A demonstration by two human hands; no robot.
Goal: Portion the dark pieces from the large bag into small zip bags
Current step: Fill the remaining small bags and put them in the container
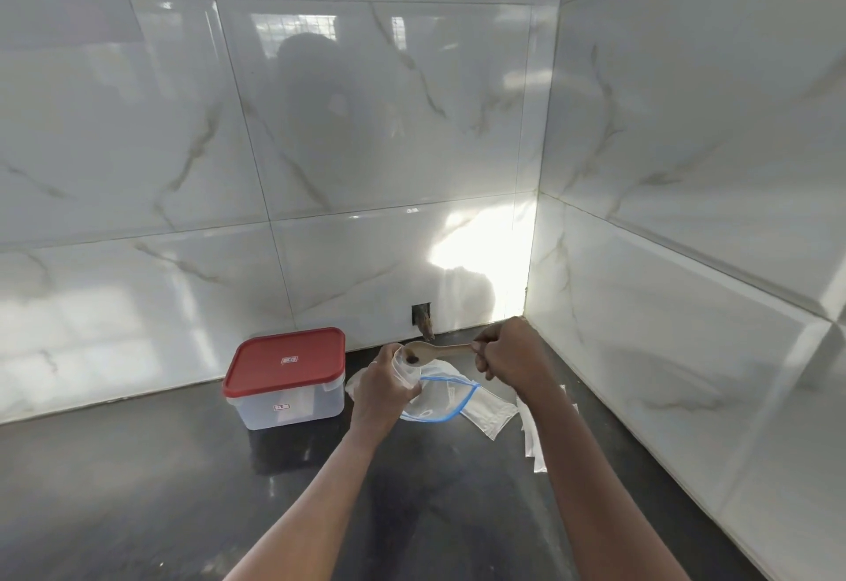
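Note:
My left hand (pixel 382 390) grips a small clear zip bag (pixel 405 370), holding its mouth open and upright above the counter. My right hand (pixel 510 358) is closed on the handle of a wooden spoon (pixel 435 350). The spoon bowl rests at the bag's mouth with a dark piece (pixel 413 359) on it. Below both hands lies the large clear bag with a blue zip edge (pixel 451 402), open on the dark counter (pixel 183 489).
A clear plastic box with a red lid (pixel 286 374) stands left of my hands by the wall. Several empty small zip bags (pixel 533 438) lie to the right near the tiled corner. White marble-look tiles (pixel 686 306) close off the back and right side.

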